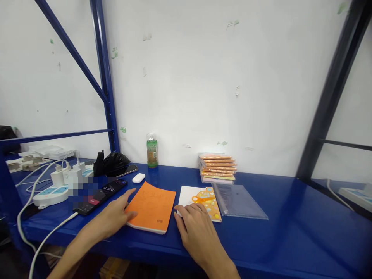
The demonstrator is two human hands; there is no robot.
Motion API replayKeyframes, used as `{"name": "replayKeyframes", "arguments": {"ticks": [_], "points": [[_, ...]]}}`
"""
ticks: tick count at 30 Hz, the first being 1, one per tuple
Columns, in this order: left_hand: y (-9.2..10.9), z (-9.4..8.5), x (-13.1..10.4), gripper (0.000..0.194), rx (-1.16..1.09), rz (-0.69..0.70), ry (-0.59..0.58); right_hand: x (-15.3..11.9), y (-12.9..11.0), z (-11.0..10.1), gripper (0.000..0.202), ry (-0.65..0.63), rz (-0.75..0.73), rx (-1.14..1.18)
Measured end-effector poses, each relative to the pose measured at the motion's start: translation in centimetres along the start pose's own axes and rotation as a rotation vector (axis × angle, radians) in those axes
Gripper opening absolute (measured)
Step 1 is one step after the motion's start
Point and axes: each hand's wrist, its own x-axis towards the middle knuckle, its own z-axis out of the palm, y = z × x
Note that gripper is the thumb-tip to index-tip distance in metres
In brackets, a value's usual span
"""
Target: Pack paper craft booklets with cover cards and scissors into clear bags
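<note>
An orange-covered notebook (154, 205) lies flat on the blue table, its lower left edge showing white pages. My left hand (117, 215) is at the notebook's left side, thumb over the edge and index finger stretched apart from it. To the right rests a white sheet or booklet (186, 192) beside a yellow-orange patterned card (215, 211). Orange-handled scissors (199, 199) lie across these two. My right hand (193, 223) lies palm down over the lower part of the white sheet, fingers extended and slightly bent. Whatever is beneath its palm is hidden.
Right of the card is a clear plastic sleeve (242, 201). Behind it stands a stack of wrapped orange packs (219, 168). A green bottle (152, 151), white earphone case (138, 178), phone (100, 197), black bag (114, 159) and power strip (52, 195) with cables are leftward.
</note>
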Motion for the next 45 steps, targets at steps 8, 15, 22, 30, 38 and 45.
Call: {"name": "replayKeyframes", "arguments": {"ticks": [8, 15, 22, 30, 38, 45], "points": [[-1.2, 0.0, -0.7, 0.082, 0.389, -0.020, -0.036, 0.1, -1.2, -0.2, 0.027, -0.006, 0.006, 0.000], [0.7, 1.6, -1.5, 0.052, 0.263, 0.049, -0.006, -1.5, -3.4, -1.6, 0.050, -0.262, 0.221, -0.140], [2.7, 0.4, -4.5, 0.027, 0.209, 0.020, -0.106, -2.8, -2.1, -2.3, 0.044, -0.232, 0.176, -0.015], [2.7, -0.5, -5.4, 0.034, 0.203, -0.037, -0.136, -1.2, -4.7, -4.3, 0.031, -0.429, 0.452, 0.113], [1.2, -0.9, -4.3, 0.038, -0.104, -0.133, -0.274, 0.0, -2.0, -3.0, 0.047, -0.177, 0.354, 0.508], [3.1, 0.0, -2.5, 0.072, -0.404, -0.055, -0.174, 0.4, -0.2, -5.3, 0.046, -0.051, 0.310, 0.757]]}}
